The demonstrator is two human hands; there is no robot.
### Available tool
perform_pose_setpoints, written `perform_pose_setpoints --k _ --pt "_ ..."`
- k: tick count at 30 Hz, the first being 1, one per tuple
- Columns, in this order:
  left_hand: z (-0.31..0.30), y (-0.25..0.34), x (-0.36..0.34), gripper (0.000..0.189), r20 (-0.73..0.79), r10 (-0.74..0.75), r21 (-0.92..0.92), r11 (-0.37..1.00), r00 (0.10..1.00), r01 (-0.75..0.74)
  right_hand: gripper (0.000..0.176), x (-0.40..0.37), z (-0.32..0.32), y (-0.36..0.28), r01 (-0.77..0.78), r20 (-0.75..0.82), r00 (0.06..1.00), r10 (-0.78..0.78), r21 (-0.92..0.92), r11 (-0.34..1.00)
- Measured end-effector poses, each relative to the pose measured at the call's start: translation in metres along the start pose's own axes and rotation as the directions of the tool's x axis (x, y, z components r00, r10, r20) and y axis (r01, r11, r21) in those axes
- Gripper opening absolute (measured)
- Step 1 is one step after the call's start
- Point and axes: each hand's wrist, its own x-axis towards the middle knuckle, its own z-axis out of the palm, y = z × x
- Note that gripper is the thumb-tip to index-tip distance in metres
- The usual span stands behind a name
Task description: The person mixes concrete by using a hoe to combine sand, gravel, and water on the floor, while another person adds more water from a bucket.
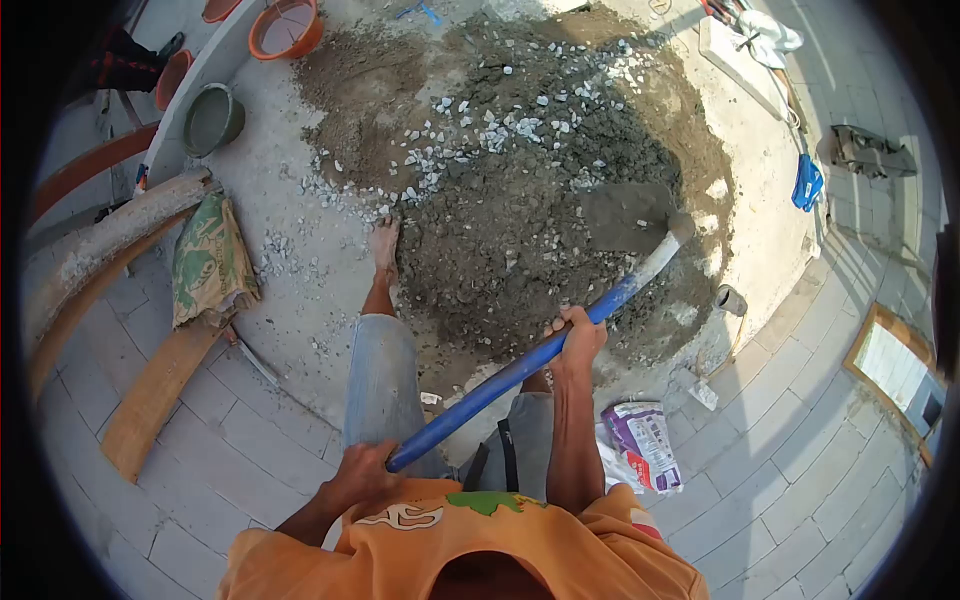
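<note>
A messy heap [470, 265] of dirt, gray mud and white stones lies on a pale floor [270, 140]. Gray bricks [790, 470] go around it. An orange tub [308, 40] and a gray bucket [231, 118] sit near the top left. The left hand [366, 470] has its fingers curled around the near end of a blue hoe [500, 383]. The right hand [578, 345] is wrapped around it farther up. The long hoe slants away to the right, with its blade [625, 215] on the heap's right side.
</note>
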Motion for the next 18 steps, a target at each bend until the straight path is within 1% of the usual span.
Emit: perform_pose_setpoints --k 2,3,4,5,6,7,8,9,11,12,13,14,15,16,17,18 --pt "0.019 0.01 0.054 0.028 -0.119 0.14 0.013 0.99 0.983 -0.14 0.015 0.023 0.017 -0.066 0.09 0.073 0.993 -0.089 -0.016 0.996" --pt "0.02 0.03 0.085 0.028 -0.128 0.177 -0.038 0.982 0.976 -0.183 0.014 0.045 0.026 -0.094 0.211 0.106 0.971 -0.213 0.032 0.977" --pt "0.028 0.046 0.12 0.03 -0.123 0.187 -0.139 0.969 0.975 -0.204 0.014 0.055 0.042 -0.129 0.328 0.115 0.94 -0.322 -0.033 0.944" --pt "0.029 0.068 0.153 0.029 -0.156 0.244 -0.252 0.927 0.957 -0.278 0.012 0.08 0.052 -0.159 0.386 0.137 0.919 -0.371 -0.113 0.915" --pt "0.026 0.094 0.184 0.027 -0.142 0.279 -0.278 0.91 0.95 -0.309 0.01 0.09 0.068 -0.19 0.435 0.127 0.9 -0.416 -0.226 0.872" --pt "0.024 0.114 0.216 0.026 -0.156 0.301 -0.353 0.873 0.941 -0.338 0.01 0.111 0.084 -0.213 0.498 0.134 0.867 -0.48 -0.285 0.819" --pt "0.025 0.125 0.238 0.025 -0.159 0.315 -0.431 0.831 0.936 -0.353 0.01 0.122 0.101 -0.229 0.513 0.118 0.853 -0.508 -0.369 0.775" --pt "0.021 0.123 0.254 0.025 -0.144 0.306 -0.425 0.84 0.941 -0.338 0.011 0.136 0.12 -0.233 0.52 0.109 0.839 -0.533 -0.448 0.727" --pt "0.01 0.11 0.273 0.022 -0.088 0.191 -0.603 0.771 0.978 -0.204 0.012 0.174 0.151 -0.197 0.448 0.137 0.882 -0.451 -0.541 0.712" --pt "0.016 0.07 0.267 0.019 -0.061 0.139 -0.581 0.801 0.988 -0.148 0.014 0.201 0.16 -0.146 0.395 0.142 0.909 -0.393 -0.597 0.698" --pt "0.011 0.042 0.238 0.023 0.015 0.022 -0.612 0.791 1.0 -0.008 0.016 0.213 0.164 -0.075 0.354 0.126 0.919 -0.374 -0.682 0.641" --pt "0.002 0.014 0.208 0.029 0.1 -0.095 -0.623 0.771 0.991 0.136 0.016 0.198 0.172 -0.019 0.28 0.102 0.953 -0.284 -0.654 0.703" --pt "-0.013 -0.002 0.186 0.03 0.171 -0.18 -0.598 0.762 0.969 0.248 0.013 0.193 0.176 0.022 0.254 0.079 0.959 -0.272 -0.662 0.705" --pt "-0.02 -0.01 0.162 0.031 0.25 -0.264 -0.57 0.738 0.932 0.362 0.011 0.177 0.176 0.036 0.206 0.124 0.978 -0.165 -0.647 0.734" --pt "-0.014 -0.013 0.135 0.032 0.201 -0.259 -0.548 0.77 0.945 0.327 0.009 0.159 0.167 0.046 0.177 0.15 0.983 -0.106 -0.623 0.762" --pt "-0.013 -0.014 0.125 0.033 0.136 -0.229 -0.522 0.81 0.964 0.266 0.009 0.146 0.165 0.044 0.17 0.184 0.98 -0.074 -0.587 0.791"
